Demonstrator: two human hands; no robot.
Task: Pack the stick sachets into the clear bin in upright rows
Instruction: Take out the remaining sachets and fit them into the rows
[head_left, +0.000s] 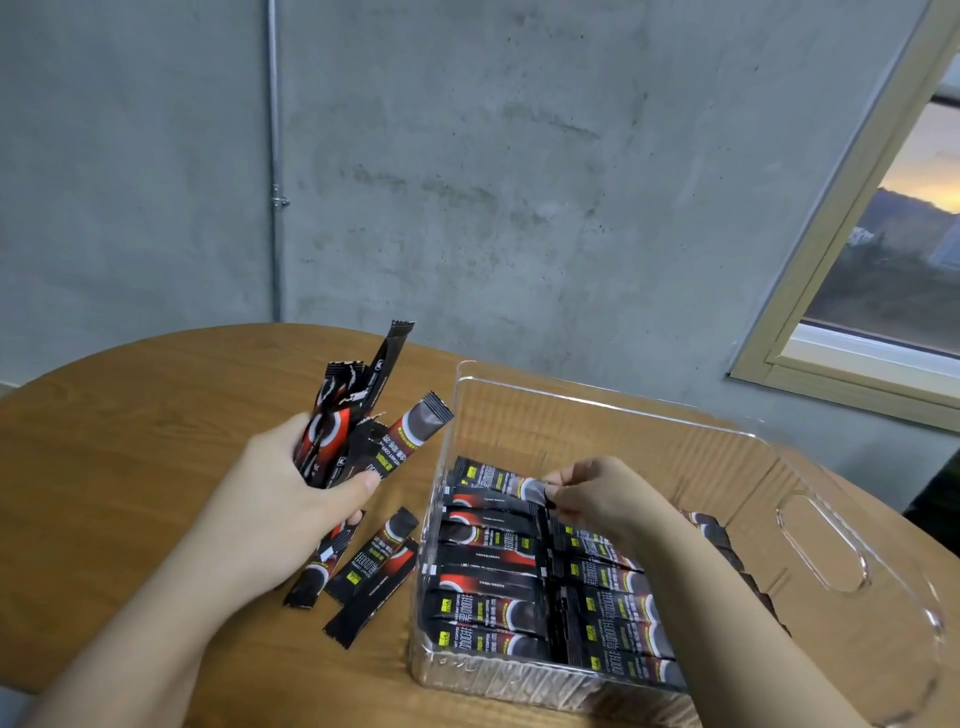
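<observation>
The clear bin (597, 410) stands on the wooden table (130, 415), right of centre. Black and red stick sachets (488, 587) are packed side by side in rows in its near part; its far part is bare. My right hand (602, 499) reaches into the bin and pinches the end of the farthest sachet (498, 478) of the left row. Left of the bin, my left hand (291, 493) grips a bundle of several sachets (358, 421) that fans upward. Three loose sachets (371, 566) lie on the table below that hand.
The bin has a cut-out handle (821, 545) in its right wall. A grey concrete wall with a thin pipe (274, 156) rises behind the table. A window frame (831, 260) is at the right. The table's rounded edge curves along the left.
</observation>
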